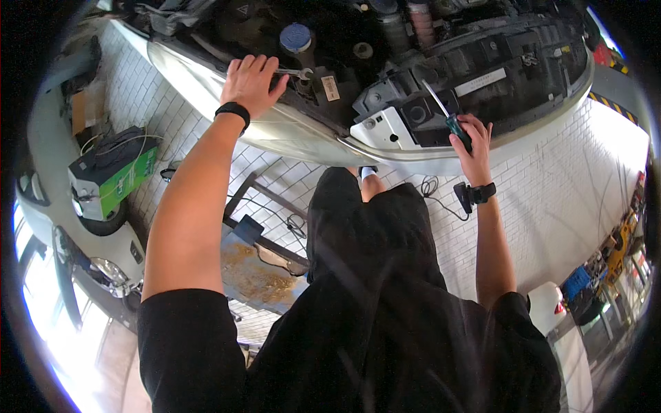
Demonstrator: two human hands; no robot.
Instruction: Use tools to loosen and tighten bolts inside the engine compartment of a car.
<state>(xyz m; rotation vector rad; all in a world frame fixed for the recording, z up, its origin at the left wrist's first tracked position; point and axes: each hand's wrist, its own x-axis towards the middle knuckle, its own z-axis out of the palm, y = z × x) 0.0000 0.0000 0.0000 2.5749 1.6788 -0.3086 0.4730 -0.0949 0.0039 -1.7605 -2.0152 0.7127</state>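
Observation:
My left hand (pixel 251 86) is over the front fender edge of a car, back of the hand up and fingers curled. Between its thumb and forefinger sticks out an open-end wrench (pixel 300 73), its jaw over the engine bay; the rest of it is hidden under the hand. My right hand (pixel 474 146) is closed round the dark green handle of a screwdriver (pixel 457 129). The metal shaft points up and left, over the black front panel (pixel 506 103) behind the bumper. Beside it lies a white bracket-like part (pixel 389 129) next to the headlight (pixel 296 131).
A blue round cap (pixel 295 38) sits in the engine bay (pixel 227 27). Behind my left arm stand a green and grey box-shaped machine (pixel 117 172) and another car (pixel 41 213). A worn blue board (pixel 258 282) lies low by my legs. A black cable (pixel 447 206) trails on the tiled floor.

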